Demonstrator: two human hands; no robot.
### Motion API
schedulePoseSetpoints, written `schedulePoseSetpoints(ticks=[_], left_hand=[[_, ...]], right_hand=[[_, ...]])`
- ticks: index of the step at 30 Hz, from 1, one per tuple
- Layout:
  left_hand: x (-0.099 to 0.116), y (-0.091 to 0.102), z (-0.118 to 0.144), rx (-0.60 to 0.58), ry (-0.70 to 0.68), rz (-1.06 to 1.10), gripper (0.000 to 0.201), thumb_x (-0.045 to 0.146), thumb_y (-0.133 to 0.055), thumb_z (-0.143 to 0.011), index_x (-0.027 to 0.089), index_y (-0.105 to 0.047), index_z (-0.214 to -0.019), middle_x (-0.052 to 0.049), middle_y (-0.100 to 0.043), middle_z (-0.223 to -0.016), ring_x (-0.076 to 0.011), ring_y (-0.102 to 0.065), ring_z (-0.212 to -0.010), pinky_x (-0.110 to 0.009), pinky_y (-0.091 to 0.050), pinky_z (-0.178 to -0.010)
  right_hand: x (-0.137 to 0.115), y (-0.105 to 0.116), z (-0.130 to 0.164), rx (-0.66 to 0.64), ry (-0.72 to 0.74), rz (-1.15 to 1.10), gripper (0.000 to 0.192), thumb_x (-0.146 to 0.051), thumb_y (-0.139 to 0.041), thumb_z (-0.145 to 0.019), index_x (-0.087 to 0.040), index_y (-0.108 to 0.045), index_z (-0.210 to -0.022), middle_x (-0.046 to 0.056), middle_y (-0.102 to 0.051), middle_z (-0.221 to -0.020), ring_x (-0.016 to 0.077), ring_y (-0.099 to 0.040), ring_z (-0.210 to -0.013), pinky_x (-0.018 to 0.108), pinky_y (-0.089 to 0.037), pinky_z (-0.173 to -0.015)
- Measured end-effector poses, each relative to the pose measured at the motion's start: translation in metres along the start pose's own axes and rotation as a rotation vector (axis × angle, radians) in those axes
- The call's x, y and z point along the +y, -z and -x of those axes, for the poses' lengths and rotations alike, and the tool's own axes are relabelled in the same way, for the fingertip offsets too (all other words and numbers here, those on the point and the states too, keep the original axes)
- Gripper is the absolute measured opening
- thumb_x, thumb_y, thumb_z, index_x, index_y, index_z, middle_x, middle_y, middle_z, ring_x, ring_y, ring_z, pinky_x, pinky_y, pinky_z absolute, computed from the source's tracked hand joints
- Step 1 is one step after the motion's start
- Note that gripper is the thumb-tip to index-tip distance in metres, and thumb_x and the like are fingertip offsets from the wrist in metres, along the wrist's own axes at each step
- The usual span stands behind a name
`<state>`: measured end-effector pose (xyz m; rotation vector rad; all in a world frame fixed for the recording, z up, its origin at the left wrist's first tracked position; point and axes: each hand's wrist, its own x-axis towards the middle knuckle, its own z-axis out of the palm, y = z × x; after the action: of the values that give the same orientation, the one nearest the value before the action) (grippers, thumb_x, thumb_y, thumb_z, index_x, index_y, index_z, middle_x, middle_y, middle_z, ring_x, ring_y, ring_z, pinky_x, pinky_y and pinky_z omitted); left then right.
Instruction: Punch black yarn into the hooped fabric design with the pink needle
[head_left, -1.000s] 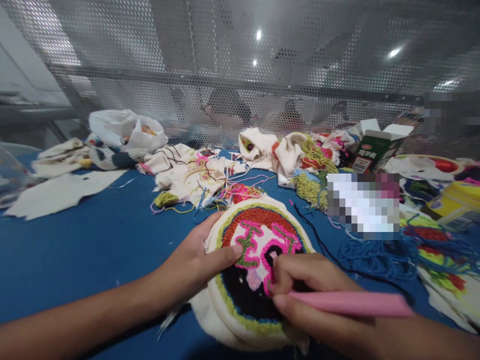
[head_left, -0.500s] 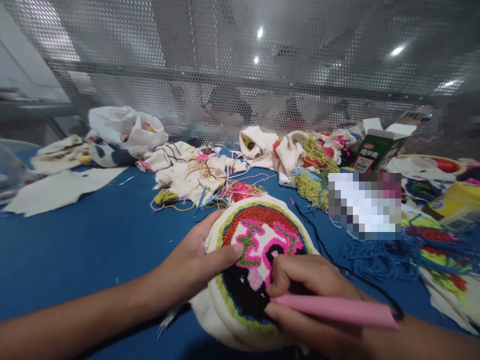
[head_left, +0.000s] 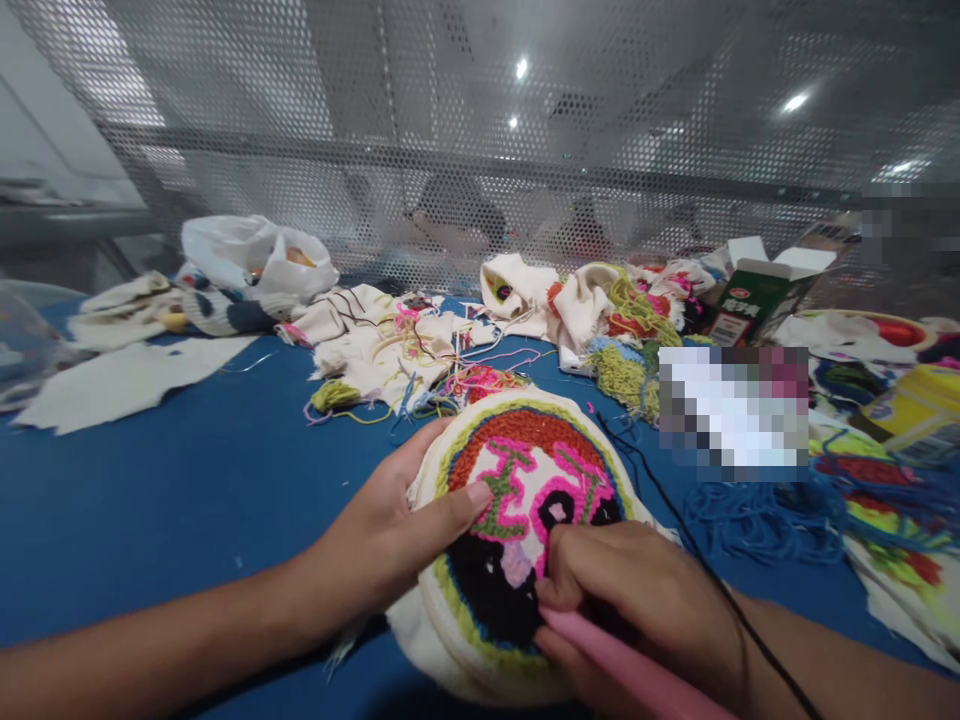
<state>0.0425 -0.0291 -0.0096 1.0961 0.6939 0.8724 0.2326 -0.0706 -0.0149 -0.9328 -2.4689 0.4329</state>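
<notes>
My left hand (head_left: 420,510) grips the left side of a round embroidery hoop (head_left: 431,600), its thumb lying over the stitched front and its fingers hidden behind. Cream cloth in the hoop carries looped yarn (head_left: 487,600) in black, rust red, pink, green and lilac, ringed with blue and yellow-green. In my right hand (head_left: 622,580) is a pink punch needle (head_left: 622,660), pinched close to its lower front and held against the black area. The needle's tip is hidden by my fingers. A black yarn (head_left: 701,545) runs over my right wrist and onto the table.
Cream cloth scraps (head_left: 375,340) and yarn tangles lie along the back of the blue table (head_left: 187,500). A white plastic bag (head_left: 255,255) is at back left. On the right are a green box (head_left: 757,300), blue yarn (head_left: 750,520) and a yellow container (head_left: 915,410). A perforated metal screen (head_left: 450,130) stands behind.
The pink punch needle's rear end has swung down toward me, and my right hand has turned with it. The black yarn now lies across my wrist. My left hand keeps its grip.
</notes>
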Motion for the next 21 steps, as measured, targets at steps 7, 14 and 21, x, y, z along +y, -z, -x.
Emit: schedulePoseSetpoints(ticks=[7,14,21], left_hand=[[0.002,0.001,0.001,0.008,-0.011,-0.003,0.046,0.027,-0.065,-0.074,0.018,-0.045,-0.114,-0.007,-0.066,-0.105,-0.0199,-0.064,-0.087,-0.024,-0.052,-0.074],[0.000,0.001,0.000,0.016,0.014,0.003,0.049,0.030,-0.067,-0.072,0.019,-0.046,-0.115,-0.008,-0.065,-0.107,-0.0222,-0.065,-0.086,-0.026,-0.053,-0.072],[0.000,0.000,-0.001,0.018,0.027,0.019,0.047,0.026,-0.066,-0.073,0.019,-0.046,-0.115,-0.007,-0.066,-0.105,-0.0214,-0.065,-0.086,-0.026,-0.053,-0.075]], right_hand=[[-0.009,0.005,-0.005,0.013,-0.175,-0.051,0.022,-0.018,-0.049,-0.076,-0.020,-0.033,-0.060,-0.006,-0.039,-0.052,0.0072,-0.032,-0.045,0.021,-0.024,-0.043],[-0.008,0.017,-0.004,0.080,-0.447,-0.510,0.028,-0.027,-0.046,-0.081,-0.019,-0.034,-0.056,-0.004,-0.037,-0.054,0.0084,-0.034,-0.051,0.021,-0.028,-0.046],[-0.004,0.014,-0.005,0.164,-0.485,-0.683,0.029,-0.031,-0.049,-0.081,-0.018,-0.038,-0.058,-0.003,-0.040,-0.057,0.0084,-0.035,-0.053,0.020,-0.029,-0.044]])
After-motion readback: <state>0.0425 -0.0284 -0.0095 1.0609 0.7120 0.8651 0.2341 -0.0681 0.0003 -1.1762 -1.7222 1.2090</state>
